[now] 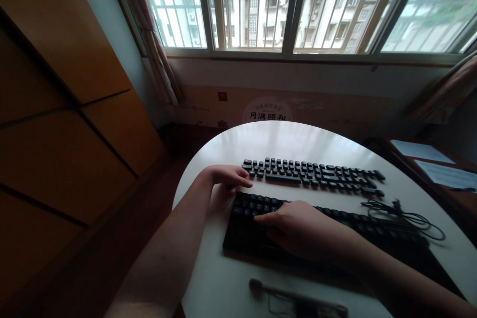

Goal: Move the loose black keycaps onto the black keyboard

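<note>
A black keyboard (233, 231) lies on the white table, its upper rows fitted with keycaps and its lower left a plain dark area. My right hand (294, 226) rests over its left half, one digit pressed on a key and the other fingers curled under. Whatever they hold, if anything, is hidden. Behind the keyboard, loose black keycaps (283, 178) are set out in rows. At their left end is my left hand (233, 177), fingers drawn together beside the nearest keycaps; what is between them does not show.
A coiled black cable (410, 218) lies right of the keycaps. Near the front edge is a blurred dark tool (268, 290) with a wire loop. The round white table (290, 139) faces a barred window. Papers (423, 151) lie on a brown surface at right.
</note>
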### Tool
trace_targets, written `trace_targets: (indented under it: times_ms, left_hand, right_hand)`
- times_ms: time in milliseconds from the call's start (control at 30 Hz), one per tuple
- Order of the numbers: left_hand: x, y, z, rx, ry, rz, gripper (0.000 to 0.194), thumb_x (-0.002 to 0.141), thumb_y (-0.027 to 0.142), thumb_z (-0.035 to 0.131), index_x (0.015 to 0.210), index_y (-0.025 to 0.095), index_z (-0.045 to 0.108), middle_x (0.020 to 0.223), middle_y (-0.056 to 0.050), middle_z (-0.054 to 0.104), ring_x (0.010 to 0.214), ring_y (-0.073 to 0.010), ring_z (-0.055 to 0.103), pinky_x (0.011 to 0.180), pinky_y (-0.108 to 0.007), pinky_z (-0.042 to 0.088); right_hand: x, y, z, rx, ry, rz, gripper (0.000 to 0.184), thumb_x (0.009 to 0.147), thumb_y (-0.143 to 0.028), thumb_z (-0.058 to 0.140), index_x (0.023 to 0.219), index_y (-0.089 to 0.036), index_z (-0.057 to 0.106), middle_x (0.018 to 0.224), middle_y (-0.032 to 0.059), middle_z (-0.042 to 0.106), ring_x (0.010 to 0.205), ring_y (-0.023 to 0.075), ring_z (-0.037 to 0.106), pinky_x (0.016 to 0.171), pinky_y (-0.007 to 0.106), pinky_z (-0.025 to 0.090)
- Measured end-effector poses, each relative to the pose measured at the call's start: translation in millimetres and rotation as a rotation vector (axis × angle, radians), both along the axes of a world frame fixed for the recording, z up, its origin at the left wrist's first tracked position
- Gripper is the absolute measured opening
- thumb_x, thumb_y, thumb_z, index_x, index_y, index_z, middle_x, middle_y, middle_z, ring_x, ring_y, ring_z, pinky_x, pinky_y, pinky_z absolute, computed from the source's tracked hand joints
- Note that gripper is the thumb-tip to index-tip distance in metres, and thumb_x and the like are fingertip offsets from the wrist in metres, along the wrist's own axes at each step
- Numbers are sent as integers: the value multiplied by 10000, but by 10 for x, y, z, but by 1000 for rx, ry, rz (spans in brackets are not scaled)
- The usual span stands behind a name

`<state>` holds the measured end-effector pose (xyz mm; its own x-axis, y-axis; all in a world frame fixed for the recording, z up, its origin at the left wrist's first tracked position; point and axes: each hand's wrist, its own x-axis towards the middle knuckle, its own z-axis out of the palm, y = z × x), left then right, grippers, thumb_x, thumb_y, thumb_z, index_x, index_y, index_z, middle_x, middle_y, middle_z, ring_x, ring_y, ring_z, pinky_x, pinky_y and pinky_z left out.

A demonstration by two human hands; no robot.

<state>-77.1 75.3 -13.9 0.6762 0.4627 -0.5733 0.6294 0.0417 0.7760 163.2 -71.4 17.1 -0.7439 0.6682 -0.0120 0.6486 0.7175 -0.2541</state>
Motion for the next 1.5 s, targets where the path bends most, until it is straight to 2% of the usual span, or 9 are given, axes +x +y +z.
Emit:
trace_targets:
  times_ms: [133, 467, 600, 700, 800, 933, 1133, 1300, 1500]
  left_hand:
    - [42, 3, -2, 44, 58, -40, 604, 663, 733, 738, 759, 213, 447, 494, 38, 533, 457, -141, 522, 432, -216, 347]
    - [102, -13, 32, 135, 183, -87, 587, 654, 724, 734, 744, 213, 461, 485, 40, 510, 479, -161, 542, 461, -248, 431]
    - [127, -41, 59, 157, 229, -73, 515, 726, 659, 713, 754, 209, 463, 490, 28, 515, 486, -176, 561, 467, -261, 460]
    - [144, -57, 71, 187, 254, -77, 458, 777, 612, 685, 761, 204, 476, 501, 15, 528, 485, -179, 566, 466, -265, 470]
    - [161, -68, 84, 208, 269, -92, 407, 815, 570, 659, 780, 202, 491, 510, 9, 539, 490, -186, 578, 476, -275, 492]
    - [180, -82, 109, 217, 296, -93, 360, 843, 525, 644, 796, 196, 506, 520, -2, 560, 500, -191, 598, 486, -276, 508]
    - [181, -104, 144, 222, 320, -91, 357, 847, 523, 635, 830, 188, 513, 518, -23, 586, 494, -203, 615, 453, -261, 494]
    - [173, -92, 129, 213, 306, -76, 370, 831, 532, 660, 824, 187, 526, 527, -18, 585, 495, -207, 624, 466, -276, 518]
    - [166, -60, 85, 199, 300, -92, 380, 822, 539, 674, 808, 191, 520, 510, -22, 586, 508, -221, 635, 470, -283, 523]
  right_hand:
    - [45, 1, 13, 18, -24, -8, 447, 897, -258, 554, 1330, -349, 617, 785, 15, 768, 637, 198, 682, 549, 285, 304]
    - [-42, -29, -92, 77, -39, -9, 333, 875, -199, 551, 1155, -302, 700, 655, -11, 715, 540, 162, 633, 516, 294, 267]
    - [-29, -38, -81, 56, -25, -13, 380, 888, -202, 548, 1219, -328, 683, 705, -20, 742, 563, 157, 646, 536, 287, 304]
    - [-18, 28, 4, 35, 7, -8, 338, 889, -203, 568, 1169, -316, 718, 772, -10, 764, 612, 152, 664, 572, 273, 356]
    - [29, 283, 137, 25, 104, -72, 263, 912, -248, 580, 1114, -289, 743, 833, -2, 770, 686, 147, 680, 633, 255, 412]
    - [135, 884, 227, 77, 146, -289, 183, 899, -313, 619, 940, -242, 782, 769, 3, 748, 670, 145, 655, 623, 250, 426]
    - [148, 1652, 48, 98, 100, -400, 161, 836, -237, 663, 916, -221, 802, 928, 33, 777, 854, 185, 688, 739, 267, 476]
    - [73, 1948, -132, 57, 52, -413, 172, 785, -197, 685, 890, -220, 819, 932, 38, 789, 893, 210, 702, 793, 278, 489]
    - [63, 2070, -178, 6, 49, -390, 175, 782, -209, 703, 910, -199, 821, 936, 42, 795, 863, 195, 712, 778, 255, 492]
